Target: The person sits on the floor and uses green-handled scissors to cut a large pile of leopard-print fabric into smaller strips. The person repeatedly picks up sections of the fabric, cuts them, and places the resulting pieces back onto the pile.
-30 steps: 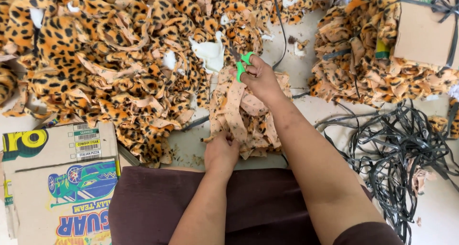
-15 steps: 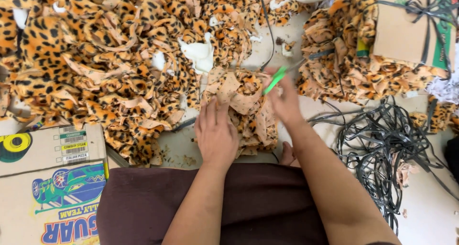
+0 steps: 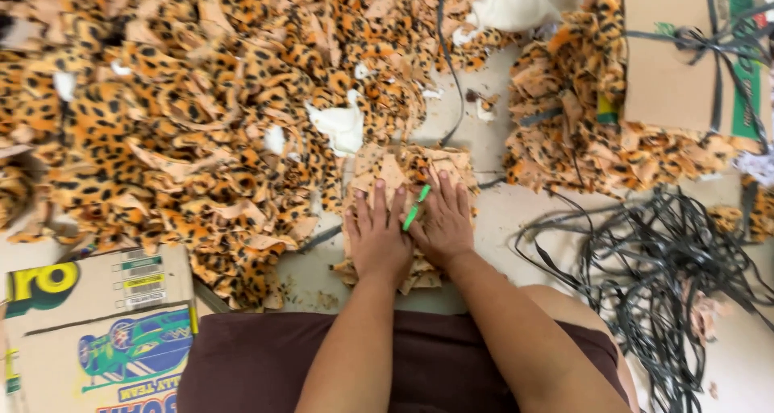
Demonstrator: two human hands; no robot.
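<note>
A: Where are the hands?

B: Both lie palm down on the stack [image 3: 403, 175] of leopard-print fabric pieces, which sits on the floor right in front of the person's lap. The left hand [image 3: 377, 237] is flat, fingers slightly spread and pressing on the top piece.

A: And the right?

B: The right hand [image 3: 442, 224] lies just beside it, touching it, fingers flat and a little apart too. A green tool [image 3: 416, 207] sticks out between the two hands, held at the right thumb side; what kind of tool it is I cannot tell.

A: What lies around?

B: A big pile [image 3: 177, 115] of the same spotted fabric to the left and above, with white scraps [image 3: 339, 127] in it. A printed carton [image 3: 97, 332] at lower left. A tangle of black straps [image 3: 653, 276] to the right, and above it a strapped box [image 3: 685, 58] resting on more fabric. The stack is apart from the straps and touches the pile's edge.
</note>
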